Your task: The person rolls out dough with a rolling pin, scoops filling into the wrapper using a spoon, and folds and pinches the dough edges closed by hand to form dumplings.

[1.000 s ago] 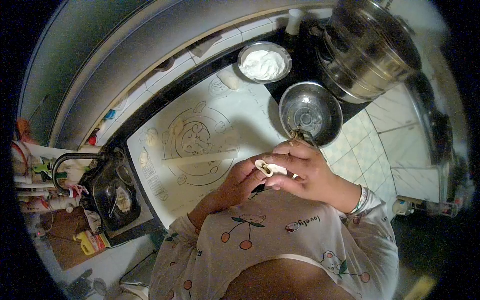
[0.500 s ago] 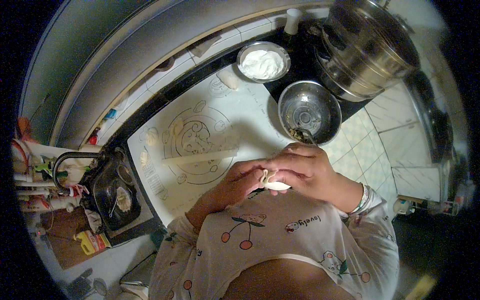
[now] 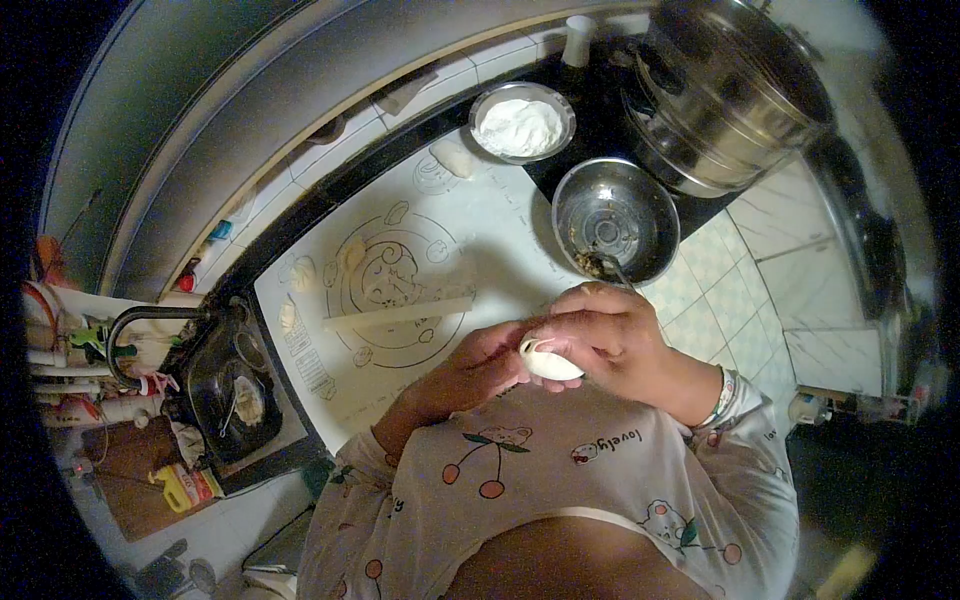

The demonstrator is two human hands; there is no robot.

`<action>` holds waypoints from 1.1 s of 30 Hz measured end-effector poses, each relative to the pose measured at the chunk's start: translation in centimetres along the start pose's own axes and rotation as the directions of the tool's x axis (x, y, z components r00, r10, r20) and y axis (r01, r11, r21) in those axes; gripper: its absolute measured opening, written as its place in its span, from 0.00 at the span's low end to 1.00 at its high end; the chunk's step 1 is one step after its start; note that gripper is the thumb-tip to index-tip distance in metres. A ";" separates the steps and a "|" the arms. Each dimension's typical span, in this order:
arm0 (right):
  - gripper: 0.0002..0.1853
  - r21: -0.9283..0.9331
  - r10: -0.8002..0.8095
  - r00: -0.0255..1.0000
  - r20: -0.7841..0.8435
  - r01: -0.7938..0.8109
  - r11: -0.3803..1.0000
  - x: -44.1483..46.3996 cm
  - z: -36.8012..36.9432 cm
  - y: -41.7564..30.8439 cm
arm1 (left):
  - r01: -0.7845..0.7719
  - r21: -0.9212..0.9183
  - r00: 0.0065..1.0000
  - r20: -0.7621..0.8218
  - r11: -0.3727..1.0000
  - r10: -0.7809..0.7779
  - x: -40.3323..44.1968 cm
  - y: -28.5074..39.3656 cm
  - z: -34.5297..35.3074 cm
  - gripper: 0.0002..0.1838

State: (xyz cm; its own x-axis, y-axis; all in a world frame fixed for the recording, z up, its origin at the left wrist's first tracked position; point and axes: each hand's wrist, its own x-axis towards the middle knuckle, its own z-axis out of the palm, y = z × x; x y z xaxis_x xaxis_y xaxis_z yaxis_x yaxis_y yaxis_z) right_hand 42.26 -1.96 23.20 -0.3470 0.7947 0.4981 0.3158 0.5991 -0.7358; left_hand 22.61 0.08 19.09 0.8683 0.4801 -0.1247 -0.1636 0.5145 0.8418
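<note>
Just in front of my chest, both hands hold a white dough dumpling [image 3: 553, 365], with a small opening at its upper left end. My left hand [image 3: 482, 362] is closed on its left side. Wrapped around the right side, my right hand [image 3: 615, 335] has its thumb and fingers along the upper edge. Some fingertips are hidden behind the dough. Just beyond my right hand stands a metal mixing bowl [image 3: 660, 222] with a little filling [image 3: 592, 264] and a spoon handle. A pale rolling pin [image 3: 398, 313] lies on the printed white mat [image 3: 500, 215].
A metal bowl of white flour [image 3: 520, 125] stands at the back, beside a dough lump [image 3: 453, 158]. Folded dough pieces [image 3: 290, 315] lie on the mat's left. A large steamer pot [image 3: 735, 100] occupies the far right; a sink [image 3: 230, 400] is at left.
The right fingers and thumb have shifted on the dumpling, so more of its smooth surface shows. It stays between both hands. The bowls appear slightly farther left as the view shifts.
</note>
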 end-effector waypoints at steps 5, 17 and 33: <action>0.11 -0.038 -0.036 0.999 -0.026 0.035 0.999 0.1 0.5 -0.3 | 0.091 0.167 0.992 -0.099 0.982 -0.075 -0.4 1.5 0.4 0.19; 0.12 -0.056 -0.066 0.997 -0.037 0.064 0.996 0.2 0.9 -0.5 | 0.023 0.006 0.999 -0.050 1.000 -0.023 -0.8 0.7 0.7 0.22; 0.12 -0.088 -0.141 0.964 0.224 0.164 0.982 1.8 1.3 -0.5 | -0.060 0.156 0.998 0.046 0.986 0.053 -1.7 0.4 -0.2 0.18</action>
State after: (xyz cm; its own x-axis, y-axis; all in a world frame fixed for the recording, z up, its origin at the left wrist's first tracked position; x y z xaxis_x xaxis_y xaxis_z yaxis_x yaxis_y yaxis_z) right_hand 40.28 -0.96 23.90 -0.5768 0.6598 0.4815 0.3312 0.7278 -0.6006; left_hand 21.01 -0.41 19.56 0.8790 0.4735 -0.0556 -0.1400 0.3678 0.9193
